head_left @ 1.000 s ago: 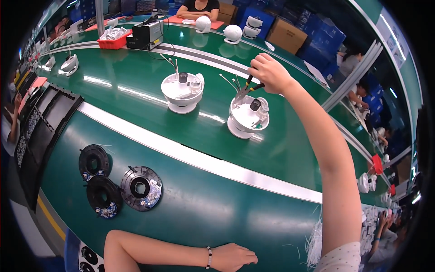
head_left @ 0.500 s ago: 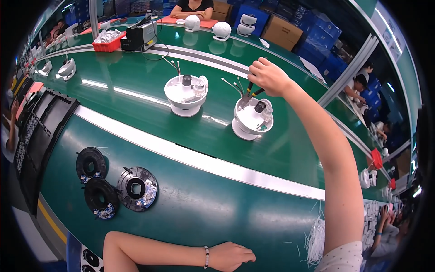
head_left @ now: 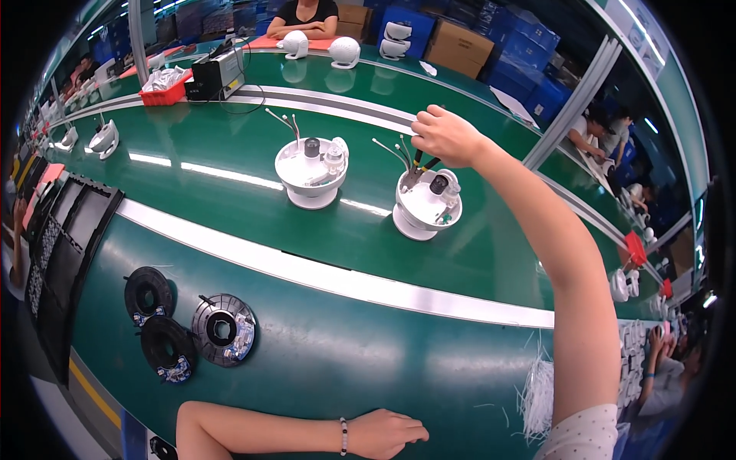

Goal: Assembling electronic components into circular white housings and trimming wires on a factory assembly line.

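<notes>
My right hand is closed around a pair of cutting pliers with black and yellow handles. Their jaws point down inside the rim of a white round housing, beside thin white wires that stick up from it. A black cylinder and a clear part sit in that bowl. Whether the jaws grip anything is too small to tell. Left of it, a similar white housing stands upright with its own wires. My left hand rests on the near bench, its fingers loosely extended with nothing visible in them.
Three black ring parts with circuit boards lie at the left. White offcut strips are heaped near my right elbow. A pale rail divides bench from green surface. Farther back are a red bin, a boxy device and a person.
The view has shifted slightly. My right hand has come a little lower toward the housing, still holding the pliers there. The left hand keeps its place on the bench.
</notes>
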Demonstrator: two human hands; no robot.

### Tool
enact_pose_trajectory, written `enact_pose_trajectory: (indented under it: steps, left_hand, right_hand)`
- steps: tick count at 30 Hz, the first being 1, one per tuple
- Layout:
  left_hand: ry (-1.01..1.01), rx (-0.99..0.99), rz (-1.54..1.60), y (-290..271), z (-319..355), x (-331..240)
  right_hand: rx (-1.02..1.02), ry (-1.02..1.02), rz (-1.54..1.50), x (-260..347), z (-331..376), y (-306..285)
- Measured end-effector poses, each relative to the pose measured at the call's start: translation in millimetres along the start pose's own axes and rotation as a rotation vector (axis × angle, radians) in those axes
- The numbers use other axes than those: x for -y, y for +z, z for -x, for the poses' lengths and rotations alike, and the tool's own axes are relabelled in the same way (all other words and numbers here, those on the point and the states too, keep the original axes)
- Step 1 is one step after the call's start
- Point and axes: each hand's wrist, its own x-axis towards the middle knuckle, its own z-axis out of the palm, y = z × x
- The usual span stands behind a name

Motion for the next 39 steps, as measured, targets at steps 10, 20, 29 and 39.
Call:
enact_pose_trajectory:
  steps: [10,20,29,39]
  left_hand:
    - [-0.022,0.023,-0.014,2,2,-1]
    - [-0.018,0.0,-0.014,6,-1,2]
    - [-0.002,0.003,0.004,6,-3,-1]
    - [-0.012,-0.03,0.049,9,0,0]
  right_hand:
    - [0.025,0.113,-0.11,-14,51,-17]
    - [-0.283,0.191,-0.257,58,42,-77]
    - [0.043,0.077,0.072,105,-5,-41]
    - [0.201,0.005,0.003,93,3,-36]
